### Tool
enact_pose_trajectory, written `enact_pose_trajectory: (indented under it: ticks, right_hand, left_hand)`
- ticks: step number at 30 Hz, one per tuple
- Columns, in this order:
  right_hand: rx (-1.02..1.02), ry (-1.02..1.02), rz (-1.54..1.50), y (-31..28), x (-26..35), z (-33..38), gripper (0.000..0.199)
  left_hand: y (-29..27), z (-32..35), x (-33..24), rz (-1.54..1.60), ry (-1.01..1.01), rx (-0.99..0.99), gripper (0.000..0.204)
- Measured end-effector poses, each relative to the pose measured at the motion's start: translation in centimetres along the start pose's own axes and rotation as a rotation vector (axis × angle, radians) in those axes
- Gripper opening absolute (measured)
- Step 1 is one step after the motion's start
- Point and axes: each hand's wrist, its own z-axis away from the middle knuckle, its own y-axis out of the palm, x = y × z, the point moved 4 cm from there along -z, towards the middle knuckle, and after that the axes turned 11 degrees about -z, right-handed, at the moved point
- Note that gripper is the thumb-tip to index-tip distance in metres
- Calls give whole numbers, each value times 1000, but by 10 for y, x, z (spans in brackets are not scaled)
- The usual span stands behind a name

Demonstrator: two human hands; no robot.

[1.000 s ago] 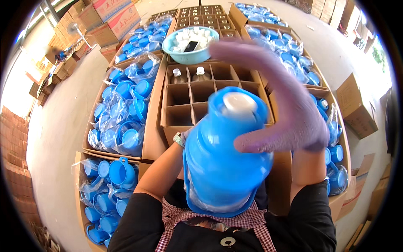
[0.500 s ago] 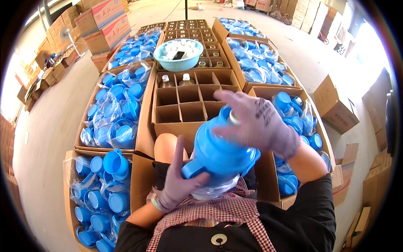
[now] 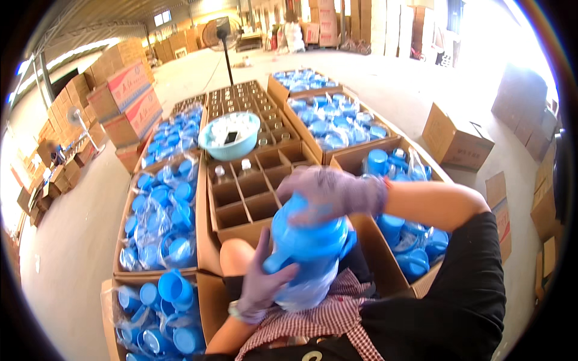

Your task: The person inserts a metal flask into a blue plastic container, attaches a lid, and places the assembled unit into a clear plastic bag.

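A blue plastic thermos flask (image 3: 310, 243) stands upright against my lap, clear film around its lower part. My gloved left hand (image 3: 260, 290) grips its left side by the handle, thumb pointing up. Over the top of the flask curls my gloved right hand (image 3: 337, 194), blurred by motion and hiding the neck and whatever cap is there. Just beyond is a divided carton (image 3: 241, 227), with two capped bottles (image 3: 247, 169) in its far cells.
A light blue basin (image 3: 229, 150) holding white caps and a dark phone rests on the cartons. Cartons of blue plastic parts (image 3: 159, 216) line the left, and others (image 3: 337, 123) the right. A fan (image 3: 224, 36) stands behind; an open box (image 3: 457, 141) sits at right.
My view has tilted up, showing more of the hall. The right hand has come down from beside the neck to wrap over the flask's top; the left keeps its hold.
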Motion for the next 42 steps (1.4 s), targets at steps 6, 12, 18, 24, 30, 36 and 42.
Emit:
enact_pose_trajectory:
  ticks: [6, 12, 18, 24, 30, 36, 42]
  right_hand:
    - [117, -594, -315, -6, 83, 17, 54]
    - [-60, 360, 22, 15, -39, 18, 51]
    - [252, -791, -215, 0, 101, 6, 60]
    - [-11, -14, 139, 22, -66, 4, 35]
    - [167, -411, 254, -10, 98, 3, 73]
    - [-141, -26, -109, 15, -1, -16, 30]
    - [142, -175, 294, -5, 42, -17, 48]
  left_hand:
    - [-69, -19, -19, 140, -75, 360, 111]
    - [25, 10, 9, -203, 62, -99, 106]
    - [-74, -18, -36, 37, 67, 508, 104]
    - [0, -8, 12, -316, 128, -153, 97]
    - [-81, -8, -32, 234, -6, 353, 112]
    - [-28, -18, 7, -200, 84, -73, 106]
    - [-31, -15, -14, 185, 4, 135, 114]
